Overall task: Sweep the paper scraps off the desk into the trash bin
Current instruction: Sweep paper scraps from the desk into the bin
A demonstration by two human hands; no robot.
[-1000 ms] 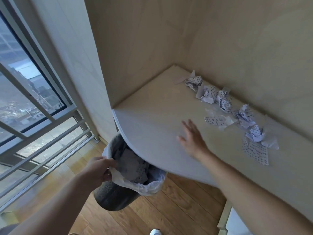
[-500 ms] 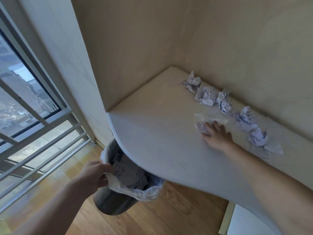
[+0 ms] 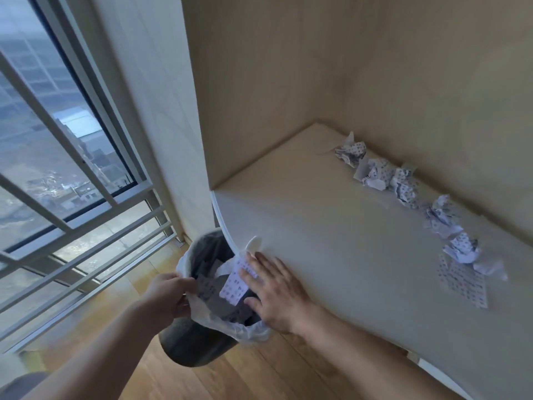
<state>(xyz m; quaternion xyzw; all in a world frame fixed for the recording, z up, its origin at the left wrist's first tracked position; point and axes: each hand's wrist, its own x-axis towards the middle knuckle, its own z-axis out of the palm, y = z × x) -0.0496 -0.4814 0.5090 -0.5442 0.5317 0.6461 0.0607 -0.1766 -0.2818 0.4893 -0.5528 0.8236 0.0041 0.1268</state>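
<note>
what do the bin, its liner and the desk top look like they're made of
Bin: dark grey and matte, probably plastic, though the look leaves it open. Liner: thin translucent white plastic film, crinkled and folded over the rim. Desk top: pale wood-look board, smooth laminate or veneer, with a thin white edge strip.

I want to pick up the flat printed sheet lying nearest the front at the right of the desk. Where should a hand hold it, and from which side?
The flat printed sheet lies flush on the desk, so nothing can be pinched from above. Probably best: press on it, drag it toward the desk's front edge, then pinch the overhanging edge. A crumpled ball sits at its far end, so come from the near side.
</note>
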